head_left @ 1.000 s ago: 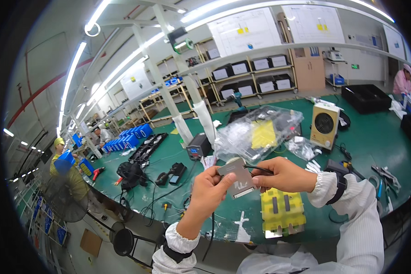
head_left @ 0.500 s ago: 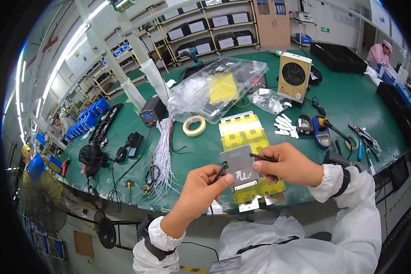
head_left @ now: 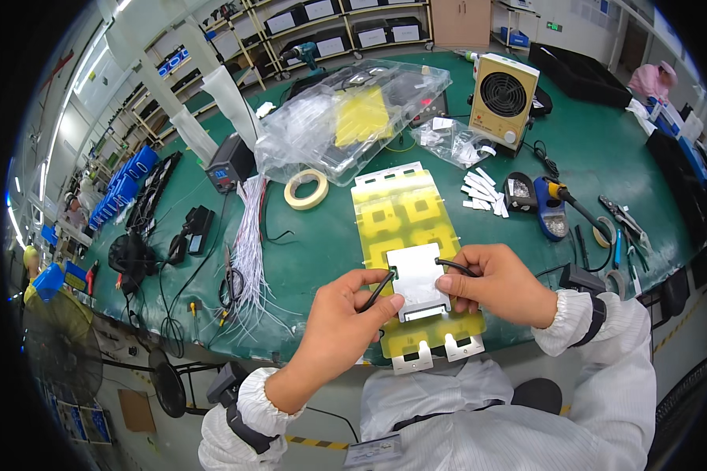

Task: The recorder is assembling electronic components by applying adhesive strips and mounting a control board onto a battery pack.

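Observation:
Between my two hands is a flat silver metal module point(head_left: 418, 276), with a black cable at each side and a white strip along its near edge. My left hand point(head_left: 334, 322) is closed at its left side, with the left black cable point(head_left: 378, 291) running between the fingers and the thumb on the module's lower left edge. My right hand point(head_left: 501, 287) pinches the right edge beside the right black cable point(head_left: 454, 267). Underneath lies a long metal plate covered in yellow film point(head_left: 401, 206), its slotted silver tabs showing at both ends. Whether the module touches it I cannot tell.
On the green table point(head_left: 314, 251) lie a tape roll point(head_left: 306, 190), a bundle of white wires point(head_left: 251, 235) and white strips point(head_left: 483, 191). A fan unit point(head_left: 504, 100), plastic-wrapped items point(head_left: 361, 118), a soldering iron in its stand point(head_left: 554, 206) and pliers point(head_left: 624, 222) surround them. Another person point(head_left: 653, 82) sits far right.
The module has tilted, so its face looks brighter, and the marks on it no longer show. Both hands keep their hold. My view has shifted, moving the table's contents up and left.

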Motion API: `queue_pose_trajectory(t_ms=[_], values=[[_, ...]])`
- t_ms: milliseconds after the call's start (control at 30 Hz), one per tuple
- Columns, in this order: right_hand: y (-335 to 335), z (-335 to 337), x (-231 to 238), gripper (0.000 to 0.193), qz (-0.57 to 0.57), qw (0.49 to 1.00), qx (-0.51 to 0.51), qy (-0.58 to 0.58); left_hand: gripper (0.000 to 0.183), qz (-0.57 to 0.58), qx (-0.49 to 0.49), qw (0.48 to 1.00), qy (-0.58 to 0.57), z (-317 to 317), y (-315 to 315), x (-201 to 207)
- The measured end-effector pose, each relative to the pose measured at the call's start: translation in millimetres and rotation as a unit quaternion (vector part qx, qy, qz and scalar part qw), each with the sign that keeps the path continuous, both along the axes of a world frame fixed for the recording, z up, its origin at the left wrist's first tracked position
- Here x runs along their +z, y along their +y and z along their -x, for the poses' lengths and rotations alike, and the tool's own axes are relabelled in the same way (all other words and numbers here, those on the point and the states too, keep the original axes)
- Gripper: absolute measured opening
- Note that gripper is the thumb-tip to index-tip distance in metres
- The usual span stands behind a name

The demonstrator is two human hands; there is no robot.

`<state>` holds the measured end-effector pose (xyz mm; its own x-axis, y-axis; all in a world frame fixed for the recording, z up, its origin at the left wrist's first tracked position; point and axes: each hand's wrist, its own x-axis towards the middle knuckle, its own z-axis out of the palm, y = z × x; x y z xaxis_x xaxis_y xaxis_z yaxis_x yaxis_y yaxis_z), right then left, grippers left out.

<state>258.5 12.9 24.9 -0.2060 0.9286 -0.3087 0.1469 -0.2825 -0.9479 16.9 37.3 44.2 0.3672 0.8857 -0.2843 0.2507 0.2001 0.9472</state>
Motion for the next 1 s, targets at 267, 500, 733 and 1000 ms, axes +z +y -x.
queue_pose_trajectory(t_ms=[267,500,733,1000], values=[[8.8,-2.9,9.7,0.028,0.062,0.997,-0.046,0.015,0.028,0.029,-0.002,0.999,-0.014,1.6,5.0,-14.8],[13.3,-1.4,9.2,0.025,0.092,0.995,-0.048,-0.005,0.027,0.052,0.009,0.999,-0.004,-0.7,9.5,-13.1],[19.0,-2.2,2.7,0.025,0.094,0.994,-0.038,-0.033,0.025,0.09,0.013,0.996,-0.019,-1.5,12.6,-20.6],[25.6,1.0,4.7,0.025,0.097,0.993,-0.03,-0.056,0.024,0.107,0.03,0.993,-0.027,0.1,19.4,-25.2]])
